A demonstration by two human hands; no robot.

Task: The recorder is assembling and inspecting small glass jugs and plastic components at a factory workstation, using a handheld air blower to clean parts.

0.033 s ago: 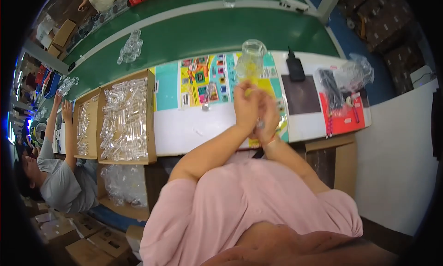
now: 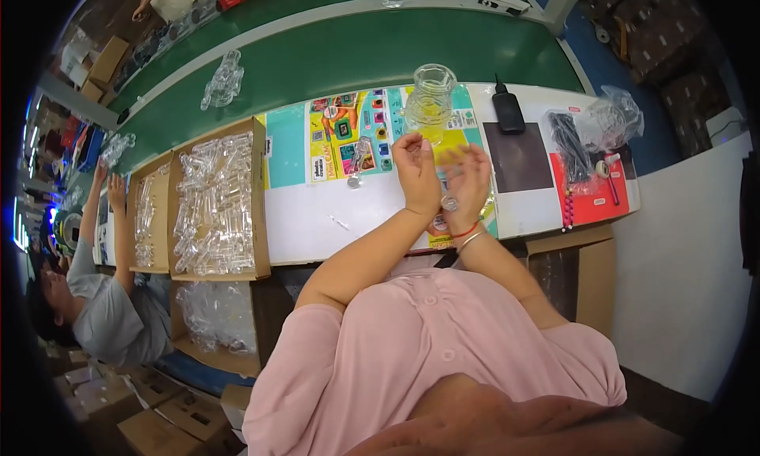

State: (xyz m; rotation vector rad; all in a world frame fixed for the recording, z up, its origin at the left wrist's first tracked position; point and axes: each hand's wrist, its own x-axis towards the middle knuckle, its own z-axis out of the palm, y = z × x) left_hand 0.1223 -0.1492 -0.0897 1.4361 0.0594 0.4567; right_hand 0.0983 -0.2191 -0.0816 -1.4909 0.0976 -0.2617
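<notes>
My left hand (image 2: 418,175) is above the white work surface, its fingers curled in toward the thumb; anything between them is too small to make out. Beside it, my right hand (image 2: 469,179) has its fingers raised and partly blurred. A clear plastic piece (image 2: 449,203) with a round end shows at the heel of the right palm, held there; the rest of it is hidden. Just beyond both hands stands a clear plastic vessel (image 2: 433,100) with ringed walls. To the left, a small clear part with a round foot (image 2: 358,163) lies on a colourful printed sheet (image 2: 324,151).
A cardboard tray (image 2: 260,195) full of clear tubes is at the left. On the right are a black pointed-tip bottle (image 2: 508,112), a dark mat (image 2: 518,163) and a bagged black bundle (image 2: 566,143). A green belt (image 2: 317,56) runs behind. A co-worker (image 2: 119,298) sits far left.
My hands were together at the fingertips; now they have parted slightly, the right fingers spreading away from the left. The clear piece stays at my right palm.
</notes>
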